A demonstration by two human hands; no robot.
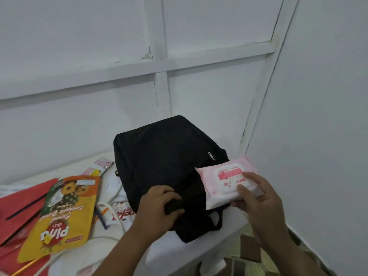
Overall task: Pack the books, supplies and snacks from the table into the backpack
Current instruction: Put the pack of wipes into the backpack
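White table (199,244) shoved into the corner of a room w/ white panelled walls (99,46), bit of patterned floor (264,261) showing below its near right end. From my feed the black backpack (165,156) is the anchor, lying flat on the table, long axis running from the near edge back toward the wall, its opening end facing me.

Left of the backpack: an orange/yellow snack pouch (63,212) lying flat, print upside down to me, long axis roughly parallel to the backpack. Under and left of that a red book or folder (18,200) w/ a dark pen (25,206) on it. Between pouch and backpack there's a white cable (117,220) and some small packets, too blurry to ID. A pink-white box (103,165) sits at the backpack's far left side.

Hands: left hand (159,204) is palm down on the backpack's near end, fingers curled, gripping the black fabric at the opening. Right hand (256,198) comes in from the backpack's right, thumb on top and fingers under, pinching a pink wipes pack (221,182). Pack is held just over the backpack's near right corner, label up, long axis angled across the bag, its left end overlapping the black fabric.
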